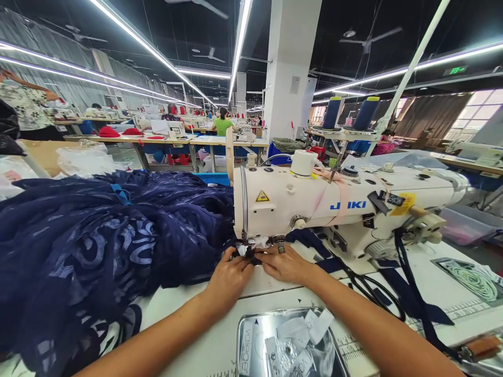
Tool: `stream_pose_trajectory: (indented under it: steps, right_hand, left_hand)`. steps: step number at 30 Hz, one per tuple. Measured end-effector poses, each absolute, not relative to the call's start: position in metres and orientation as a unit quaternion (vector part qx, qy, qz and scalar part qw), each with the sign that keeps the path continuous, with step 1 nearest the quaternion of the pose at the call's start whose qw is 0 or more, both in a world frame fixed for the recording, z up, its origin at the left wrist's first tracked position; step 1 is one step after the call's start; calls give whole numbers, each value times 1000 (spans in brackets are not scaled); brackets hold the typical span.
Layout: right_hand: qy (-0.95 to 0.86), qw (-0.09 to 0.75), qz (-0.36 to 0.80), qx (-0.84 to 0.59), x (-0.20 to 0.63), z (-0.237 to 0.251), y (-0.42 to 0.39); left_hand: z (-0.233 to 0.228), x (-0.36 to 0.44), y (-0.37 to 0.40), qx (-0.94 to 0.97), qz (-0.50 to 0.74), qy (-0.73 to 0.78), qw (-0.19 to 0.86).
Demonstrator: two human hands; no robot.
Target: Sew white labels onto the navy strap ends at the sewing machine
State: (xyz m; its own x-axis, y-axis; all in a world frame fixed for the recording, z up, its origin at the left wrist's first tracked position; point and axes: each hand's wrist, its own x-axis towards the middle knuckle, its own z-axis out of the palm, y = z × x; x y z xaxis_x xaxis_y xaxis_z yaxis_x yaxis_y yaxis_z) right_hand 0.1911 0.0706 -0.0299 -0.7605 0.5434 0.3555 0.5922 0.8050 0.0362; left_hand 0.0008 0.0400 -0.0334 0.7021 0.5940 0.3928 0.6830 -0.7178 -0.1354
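A white JUKI sewing machine (346,201) stands on the white table (436,285). Both my hands meet under its needle head. My left hand (230,277) presses down on dark navy patterned fabric (98,246) right at the presser foot (251,251). My right hand (285,264) lies flat beside it, fingertips on the same small dark piece at the needle. Whether either hand pinches the cloth is hidden by the fingers. The big heap of navy fabric spreads across the left of the table.
A metal tray (245,340) with white labels lies near the table's front edge. Black scissors (373,293) and navy strips (408,283) lie to the right. Two thread cones (365,112) stand behind the machine. Other people work at distant tables.
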Motion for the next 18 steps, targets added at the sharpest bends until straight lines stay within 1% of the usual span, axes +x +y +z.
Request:
stream_pose_trajectory:
  steps: [4, 8, 11, 18]
  right_hand:
    - [-937, 158, -4, -313, 192, -27, 61]
    - [-938, 142, 10, -316, 191, -26, 51]
    - [-942, 135, -4, -307, 190, -26, 49]
    - [-943, 151, -37, -295, 192, -31, 53]
  left_hand:
    - [-23, -15, 42, -923, -146, -345, 86]
    - [-21, -24, 45, -926, -150, -345, 38]
    - [-23, -25, 45, -925, -154, -346, 37]
    - [-26, -24, 41, -927, -125, -346, 68]
